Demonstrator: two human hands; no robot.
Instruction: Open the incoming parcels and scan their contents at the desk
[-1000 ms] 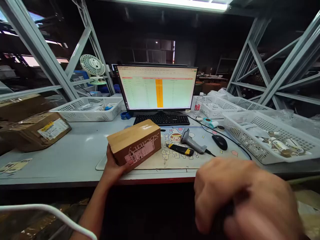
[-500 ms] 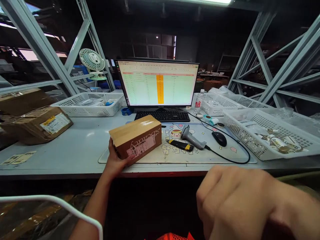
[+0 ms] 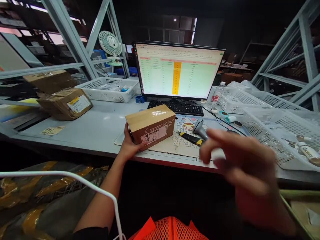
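Note:
My left hand [image 3: 130, 144] grips the near left end of a brown cardboard box [image 3: 152, 128], fingers behind the end and thumb on the front. The box stands slightly tilted at the mat's left side, with a shipping label on its front. In the air before the desk's front edge is my right hand [image 3: 240, 160], blurred, its fingers bent but apart and nothing visible in them. Beyond its fingertips lie a black and yellow utility knife [image 3: 191, 138] and a grey barcode scanner [image 3: 199, 128], partly hidden by the hand.
A monitor [image 3: 180, 71] and keyboard [image 3: 185, 108] stand behind the box. White baskets flank them, one at left [image 3: 107, 95], several at right. Another carton [image 3: 65, 103] sits far left. A bottle [image 3: 218, 92] and tape rolls [image 3: 230, 119] are right of the monitor. A white cable [image 3: 82, 180] crosses the lower left.
My right hand has risen from the lower right toward the knife and scanner, its fingers opening from a curl. My left hand keeps its hold on the box. The view has shifted left and downward.

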